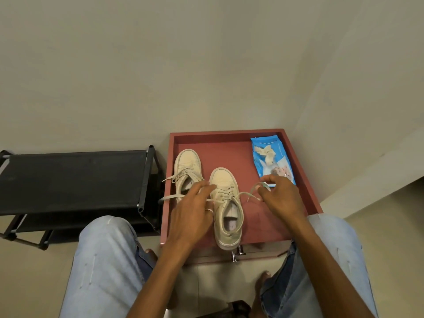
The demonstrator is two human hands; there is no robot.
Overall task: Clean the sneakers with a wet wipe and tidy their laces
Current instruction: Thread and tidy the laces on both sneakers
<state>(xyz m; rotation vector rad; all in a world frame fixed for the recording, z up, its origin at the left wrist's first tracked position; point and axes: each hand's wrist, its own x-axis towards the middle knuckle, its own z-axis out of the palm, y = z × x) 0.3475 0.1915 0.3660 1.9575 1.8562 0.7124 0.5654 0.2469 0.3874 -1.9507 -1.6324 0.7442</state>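
Left hand [192, 203] pinches one lace [244, 193] end; right hand [278, 195] curls round a loop, spread over the near sneaker [226, 180], likely for a bow; wipes [273, 157] sit aside (far sneaker [187, 160] untied).

A reddish tray [224, 133] with a raised rim sits on the pale floor [34, 260] beside a black shoe rack [73, 180]. On it, toes to the wall, stand the far sneaker [187, 164] and the near sneaker [226, 180]. A lace [169, 197] trails over the left rim. At far right lies a blue wipe pack [281, 166], topped by what may be a crumpled wipe [267, 153].
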